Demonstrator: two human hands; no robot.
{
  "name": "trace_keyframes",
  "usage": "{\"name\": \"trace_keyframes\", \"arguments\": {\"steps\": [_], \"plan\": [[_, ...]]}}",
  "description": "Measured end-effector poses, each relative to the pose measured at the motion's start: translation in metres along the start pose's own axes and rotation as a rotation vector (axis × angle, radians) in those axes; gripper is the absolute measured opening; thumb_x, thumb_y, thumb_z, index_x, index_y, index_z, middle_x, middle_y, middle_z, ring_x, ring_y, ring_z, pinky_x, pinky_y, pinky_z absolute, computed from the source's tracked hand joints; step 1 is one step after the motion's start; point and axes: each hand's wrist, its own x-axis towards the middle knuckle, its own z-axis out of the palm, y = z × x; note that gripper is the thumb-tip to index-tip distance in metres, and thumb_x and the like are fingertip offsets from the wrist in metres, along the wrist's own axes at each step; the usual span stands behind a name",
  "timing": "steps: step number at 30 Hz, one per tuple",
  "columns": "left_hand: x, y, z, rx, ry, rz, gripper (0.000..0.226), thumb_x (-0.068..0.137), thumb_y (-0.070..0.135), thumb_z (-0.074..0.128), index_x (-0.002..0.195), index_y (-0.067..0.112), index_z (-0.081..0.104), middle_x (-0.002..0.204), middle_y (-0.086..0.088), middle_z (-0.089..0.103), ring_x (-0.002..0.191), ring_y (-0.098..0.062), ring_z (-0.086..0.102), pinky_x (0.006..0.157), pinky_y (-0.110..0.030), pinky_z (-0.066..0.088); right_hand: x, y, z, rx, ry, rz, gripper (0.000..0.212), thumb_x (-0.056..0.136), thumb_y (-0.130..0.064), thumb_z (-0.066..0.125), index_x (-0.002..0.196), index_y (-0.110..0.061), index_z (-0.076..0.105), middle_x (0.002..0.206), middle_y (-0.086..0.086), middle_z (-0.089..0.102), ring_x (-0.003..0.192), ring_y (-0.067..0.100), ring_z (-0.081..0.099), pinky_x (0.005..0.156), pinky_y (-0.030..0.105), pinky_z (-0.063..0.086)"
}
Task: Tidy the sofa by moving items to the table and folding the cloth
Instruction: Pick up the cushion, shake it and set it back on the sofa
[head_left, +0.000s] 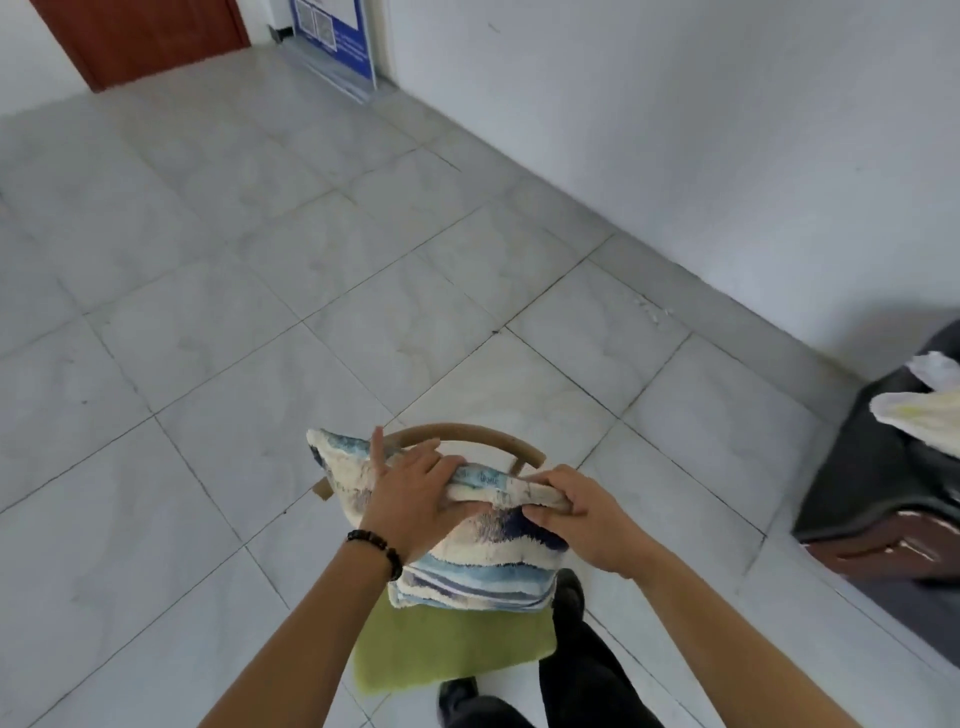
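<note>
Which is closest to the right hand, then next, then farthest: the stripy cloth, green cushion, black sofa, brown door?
1. Stripy cloth, held in the right hand.
2. Green cushion, just below.
3. Black sofa, off to the right.
4. Brown door, far away, top left.

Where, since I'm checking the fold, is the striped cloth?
Head view, bottom centre: the striped cloth is held by the left hand and right hand, over the green cushion.
</note>
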Motion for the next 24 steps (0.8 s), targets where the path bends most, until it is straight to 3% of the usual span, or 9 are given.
{"name": "trace_keyframes", "arguments": {"steps": [1, 2, 5, 7, 9, 12, 15, 20, 24], "plan": [[0.001, 0.004, 0.000, -0.039, 0.060, 0.054, 0.064, 0.086, 0.081, 0.027, 0.105, 0.033, 0.065, 0.095, 0.016, 0.070, 0.102, -0.013, 0.067, 0.116, -0.057, 0.009, -0.009, -0.003, -0.002, 0.016, 0.047, 0.003, 0.026, 0.092, -0.024, 0.070, 0.106, -0.046, 0.065, 0.103, -0.012, 0.060, 0.092, 0.003, 0.061, 0.079, 0.017, 0.048], [0.003, 0.010, -0.001, -0.103, 0.101, 0.100, 0.060, 0.090, 0.077, 0.027, 0.093, 0.029, 0.065, 0.079, 0.015, 0.067, 0.082, -0.012, 0.068, 0.113, -0.051, 0.023, -0.017, -0.006, -0.006, 0.046, 0.109, 0.013, 0.025, 0.091, -0.025, 0.071, 0.106, -0.044, 0.066, 0.104, -0.011, 0.063, 0.093, 0.003, 0.062, 0.079, 0.017, 0.049], [0.011, 0.035, -0.016, -0.341, 0.159, 0.146, 0.046, 0.093, 0.066, 0.037, 0.079, 0.027, 0.058, 0.060, 0.011, 0.061, 0.059, -0.014, 0.060, 0.087, -0.037, 0.046, -0.044, -0.014, -0.021, 0.222, 0.323, 0.043, 0.021, 0.087, -0.026, 0.076, 0.105, -0.033, 0.070, 0.101, -0.003, 0.071, 0.091, 0.012, 0.067, 0.077, 0.026, 0.057], [0.018, 0.055, -0.026, -0.470, 0.168, 0.175, 0.046, 0.092, 0.066, 0.041, 0.072, 0.027, 0.055, 0.054, 0.009, 0.056, 0.053, -0.016, 0.055, 0.065, -0.029, 0.043, -0.065, -0.020, -0.031, 0.378, 0.451, 0.059, 0.020, 0.086, -0.025, 0.078, 0.104, -0.029, 0.071, 0.100, 0.002, 0.074, 0.092, 0.017, 0.070, 0.079, 0.030, 0.060], [0.023, 0.081, -0.041, -0.582, 0.182, 0.218, 0.048, 0.089, 0.065, 0.049, 0.061, 0.029, 0.035, 0.044, 0.009, 0.039, 0.042, -0.016, 0.043, 0.050, -0.024, 0.027, -0.090, -0.023, -0.040, 0.470, 0.561, 0.045, 0.019, 0.087, -0.024, 0.076, 0.104, -0.028, 0.071, 0.100, 0.002, 0.075, 0.095, 0.018, 0.071, 0.082, 0.032, 0.060], [0.027, 0.122, -0.056, -0.654, 0.175, 0.318, 0.054, 0.087, 0.065, 0.052, 0.059, 0.025, 0.031, 0.041, 0.003, 0.039, 0.041, -0.019, 0.042, 0.049, -0.024, 0.022, -0.136, -0.023, -0.049, 0.504, 0.724, 0.009, 0.017, 0.088, -0.025, 0.074, 0.104, -0.031, 0.071, 0.101, -0.001, 0.075, 0.097, 0.016, 0.070, 0.085, 0.034, 0.059], [0.021, 0.170, -0.067, -0.708, 0.190, 0.454, 0.053, 0.086, 0.064, 0.053, 0.059, 0.025, 0.031, 0.041, 0.008, 0.035, 0.041, -0.017, 0.040, 0.052, -0.024, 0.024, -0.188, -0.015, -0.050, 0.529, 0.869, -0.023, 0.019, 0.091, -0.021, 0.069, 0.110, -0.025, 0.066, 0.100, -0.007, 0.074, 0.095, 0.009, 0.070, 0.079, 0.026, 0.058], [-0.013, 0.251, -0.081, -0.824, 0.210, 0.577, 0.066, 0.085, 0.074, 0.046, 0.058, 0.013, 0.042, 0.044, -0.002, 0.041, 0.045, -0.020, 0.041, 0.050, -0.026, 0.028, -0.274, 0.013, -0.038, 0.518, 1.037, -0.043, 0.049, 0.085, -0.035, 0.067, 0.131, -0.029, 0.051, 0.111, -0.017, 0.069, 0.106, 0.001, 0.065, 0.082, 0.017, 0.054], [-0.062, 0.311, -0.082, -0.802, 0.218, 0.686, 0.064, 0.085, 0.073, 0.045, 0.058, 0.016, 0.038, 0.044, -0.001, 0.039, 0.046, -0.015, 0.039, 0.051, -0.022, 0.027, -0.344, 0.044, -0.020, 0.581, 1.181, -0.077, 0.044, 0.091, -0.023, 0.066, 0.132, -0.025, 0.049, 0.109, -0.016, 0.070, 0.103, 0.002, 0.067, 0.077, 0.016, 0.055]]}}
